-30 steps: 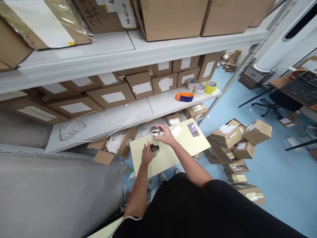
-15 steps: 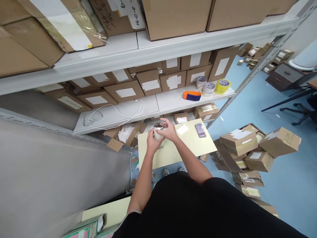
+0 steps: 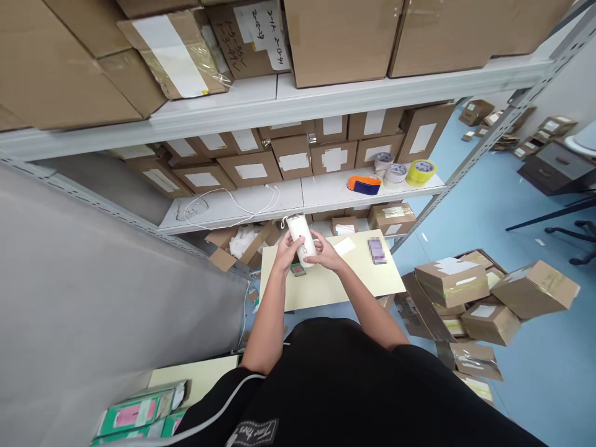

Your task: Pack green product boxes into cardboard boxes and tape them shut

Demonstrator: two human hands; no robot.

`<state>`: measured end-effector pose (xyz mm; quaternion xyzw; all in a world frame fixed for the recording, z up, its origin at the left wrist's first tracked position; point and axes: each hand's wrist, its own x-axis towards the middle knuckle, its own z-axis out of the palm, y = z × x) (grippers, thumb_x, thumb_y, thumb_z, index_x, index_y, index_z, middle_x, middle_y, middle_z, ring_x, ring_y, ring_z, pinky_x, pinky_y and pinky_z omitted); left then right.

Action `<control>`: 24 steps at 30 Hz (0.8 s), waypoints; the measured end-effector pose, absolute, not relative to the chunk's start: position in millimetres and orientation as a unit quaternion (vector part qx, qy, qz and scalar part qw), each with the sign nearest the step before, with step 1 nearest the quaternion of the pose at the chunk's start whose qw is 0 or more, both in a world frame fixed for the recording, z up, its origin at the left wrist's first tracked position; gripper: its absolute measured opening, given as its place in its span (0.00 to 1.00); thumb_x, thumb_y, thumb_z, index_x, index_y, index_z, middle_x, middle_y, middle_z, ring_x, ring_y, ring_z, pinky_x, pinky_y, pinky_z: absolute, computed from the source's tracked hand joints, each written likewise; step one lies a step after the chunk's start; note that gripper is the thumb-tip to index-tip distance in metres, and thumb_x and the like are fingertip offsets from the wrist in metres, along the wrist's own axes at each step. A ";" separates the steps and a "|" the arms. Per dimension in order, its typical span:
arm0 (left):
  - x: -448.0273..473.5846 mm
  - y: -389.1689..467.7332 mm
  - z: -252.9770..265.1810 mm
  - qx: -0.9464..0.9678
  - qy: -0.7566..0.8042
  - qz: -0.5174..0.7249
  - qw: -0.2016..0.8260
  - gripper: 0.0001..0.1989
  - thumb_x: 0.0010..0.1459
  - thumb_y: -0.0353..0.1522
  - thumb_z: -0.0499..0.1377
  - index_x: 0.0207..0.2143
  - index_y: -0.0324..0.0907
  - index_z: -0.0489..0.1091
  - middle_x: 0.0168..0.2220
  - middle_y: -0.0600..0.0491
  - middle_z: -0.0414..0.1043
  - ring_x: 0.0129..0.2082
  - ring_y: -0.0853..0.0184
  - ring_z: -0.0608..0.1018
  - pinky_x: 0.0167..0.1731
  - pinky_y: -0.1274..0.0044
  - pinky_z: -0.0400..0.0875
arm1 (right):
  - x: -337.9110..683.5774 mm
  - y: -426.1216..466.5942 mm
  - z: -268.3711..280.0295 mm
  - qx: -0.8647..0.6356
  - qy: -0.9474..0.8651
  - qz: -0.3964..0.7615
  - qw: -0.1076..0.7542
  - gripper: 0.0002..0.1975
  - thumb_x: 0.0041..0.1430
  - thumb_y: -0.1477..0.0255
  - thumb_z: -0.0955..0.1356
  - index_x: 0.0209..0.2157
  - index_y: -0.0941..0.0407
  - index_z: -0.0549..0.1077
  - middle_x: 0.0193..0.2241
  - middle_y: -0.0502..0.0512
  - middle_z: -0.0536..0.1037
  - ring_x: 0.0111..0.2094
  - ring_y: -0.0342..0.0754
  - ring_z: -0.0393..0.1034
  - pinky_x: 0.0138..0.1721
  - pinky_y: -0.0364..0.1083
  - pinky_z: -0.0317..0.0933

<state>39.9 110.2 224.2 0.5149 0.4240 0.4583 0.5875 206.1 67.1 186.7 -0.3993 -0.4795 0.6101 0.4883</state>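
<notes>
Between my hands, above the pale yellow table (image 3: 349,279), is a white tumbler (image 3: 302,239) with dark lettering on its side and a small white loop at its lid. It tilts with the lid end away from me. My left hand (image 3: 287,251) is closed around its left side, the thumb lying across the front. My right hand (image 3: 323,251) grips the right side low down, near a small handle. A small green and pink item (image 3: 298,269) lies on the table under the tumbler, partly covered. A white paper slip (image 3: 344,246) and a blurred purple item (image 3: 377,251) lie to the right.
A metal shelf ahead bears labelled cardboard boxes (image 3: 256,167), a white cable (image 3: 233,214), an orange and blue strap (image 3: 364,185) and tape rolls (image 3: 421,172). An open carton (image 3: 223,257) stands left of the table. Stacked boxes (image 3: 451,282) stand on the floor at right.
The tumbler has turned from lid facing up at me to its lettered side facing me, lid pointing away. Both hands have shifted their hold onto its sides. The view has moved slightly.
</notes>
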 end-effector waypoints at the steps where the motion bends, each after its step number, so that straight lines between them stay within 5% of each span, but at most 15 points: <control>1: 42.4 108.6 226.9 0.517 0.431 0.456 0.582 0.40 0.47 0.47 0.75 0.59 0.41 0.70 0.52 0.43 0.79 0.52 0.53 0.81 0.52 0.65 0.76 | 202.5 64.6 186.6 -0.423 -0.481 0.579 0.505 0.64 0.40 0.65 0.83 0.74 0.47 0.51 0.45 0.54 0.80 0.46 0.55 0.77 0.52 0.56 0.72; 5: 48.4 103.3 236.5 0.510 0.466 0.494 0.528 0.50 0.38 0.41 0.80 0.63 0.42 0.66 0.57 0.42 0.76 0.55 0.53 0.79 0.53 0.66 0.75 | 196.8 57.1 186.1 -0.476 -0.501 0.499 0.522 0.65 0.41 0.64 0.83 0.75 0.46 0.50 0.47 0.54 0.78 0.46 0.53 0.75 0.53 0.56 0.71; 10: 45.1 102.9 238.7 0.505 0.431 0.467 0.584 0.54 0.41 0.44 0.78 0.68 0.42 0.61 0.52 0.42 0.78 0.49 0.54 0.81 0.48 0.65 0.78 | 200.2 56.2 186.4 -0.391 -0.515 0.580 0.495 0.61 0.50 0.61 0.79 0.76 0.46 0.43 0.53 0.57 0.77 0.50 0.55 0.75 0.52 0.56 0.71; 17: 34.5 122.6 238.6 0.521 0.488 0.484 0.506 0.64 0.40 0.38 0.80 0.74 0.45 0.51 0.50 0.44 0.77 0.48 0.58 0.81 0.49 0.68 0.77 | 187.2 61.6 189.5 -0.471 -0.519 0.495 0.514 0.66 0.47 0.62 0.81 0.76 0.44 0.39 0.56 0.57 0.75 0.51 0.56 0.75 0.53 0.56 0.70; 21: 23.1 129.1 241.9 0.515 0.433 0.466 0.575 0.61 0.45 0.39 0.77 0.75 0.45 0.48 0.49 0.45 0.79 0.48 0.57 0.81 0.49 0.67 0.77 | 181.7 67.0 193.5 -0.423 -0.508 0.552 0.509 0.63 0.51 0.63 0.78 0.76 0.45 0.38 0.53 0.58 0.77 0.49 0.55 0.76 0.52 0.56 0.71; 24: 19.1 131.6 243.7 0.526 0.416 0.465 0.578 0.53 0.48 0.41 0.75 0.72 0.46 0.57 0.54 0.44 0.78 0.52 0.56 0.80 0.51 0.66 0.77 | 177.2 69.5 196.5 -0.481 -0.512 0.502 0.504 0.62 0.48 0.63 0.79 0.76 0.45 0.42 0.48 0.55 0.78 0.44 0.54 0.76 0.50 0.57 0.72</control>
